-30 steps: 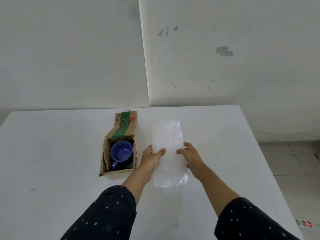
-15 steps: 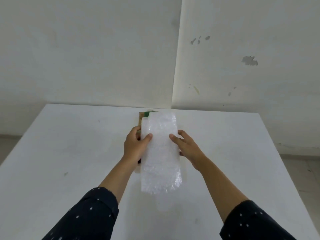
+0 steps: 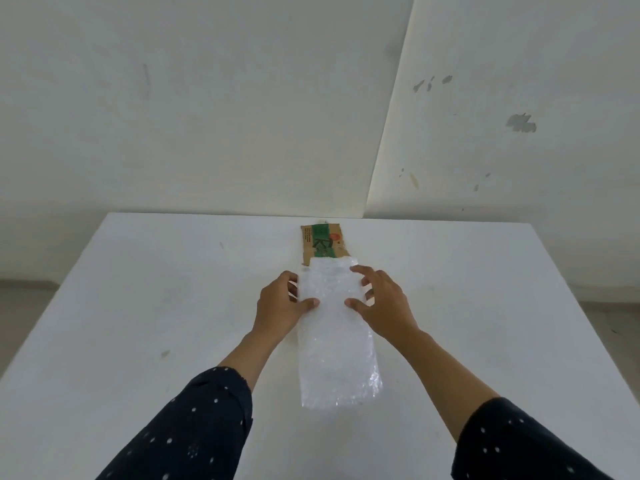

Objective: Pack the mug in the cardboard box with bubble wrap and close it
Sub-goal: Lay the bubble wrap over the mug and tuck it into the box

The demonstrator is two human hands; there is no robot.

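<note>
Left hand (image 3: 282, 304) pinches the left edge of the translucent white bubble-wrap sheet (image 3: 334, 336), thumb on top, fingers under. A second ago that sheet lay flat on the white bench (image 3: 138, 306) to the right of the brown cardboard box with the green printed flap (image 3: 323, 244); now it's draped over the box opening, near end trailing toward the person. Box body and the blue mug are hidden under the wrap; only the flap shows behind it. Right hand (image 3: 382, 299) has thumb on the sheet, fingers spread, half open over the right edge. Means: wrap is staged over the mug; likely next is pushing it down in. Flap not yet closed.
</note>
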